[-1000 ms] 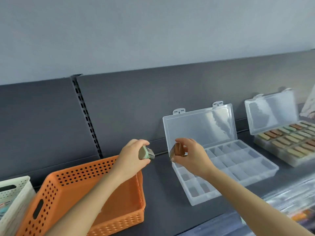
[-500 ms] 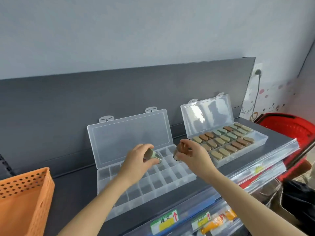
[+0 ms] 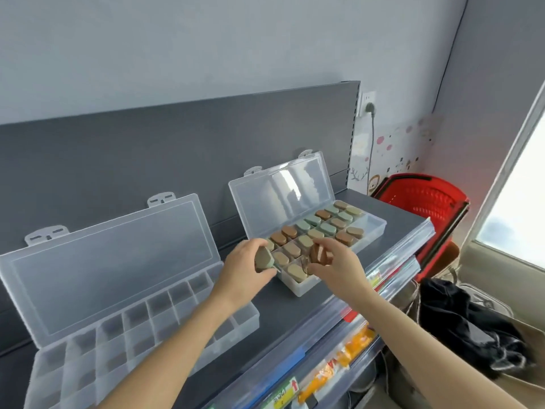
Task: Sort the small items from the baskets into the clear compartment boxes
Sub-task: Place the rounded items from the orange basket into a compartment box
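Head view, looking down on a dark shelf (image 3: 295, 314) against a grey back panel.

Left hand (image 3: 244, 267): fingers curled round a greenish piece (image 3: 264, 259), held at the near-left corner of the filled box (image 3: 374, 231). I cannot tell whether the piece touches the box.

Right hand (image 3: 336, 264): thumb and fingers pinching a brown piece (image 3: 320, 255), held over the near end of the same box. Both hands are close together but apart.

The filled box is clear. Its lid (image 3: 283, 199) is open and leans on the back panel. Rounded pieces (image 3: 318, 233) in tan, brown and pale green sit one to a compartment, in rows. The far-right end looks bare.

The empty box (image 3: 250, 317) lies to the left on the shelf, well apart from the filled one. It is clear too, its lid (image 3: 118, 267) up, with rows of bare compartments. The left forearm crosses over its right end.

Off the right end of the shelf is a red basket (image 3: 424, 199). Below it lies a black bag (image 3: 460, 326). A plug (image 3: 370, 107) sits in a wall socket above the shelf's end.

Price-tag strips run along the front edge of the shelf, with orange packets (image 3: 354, 346) beneath.
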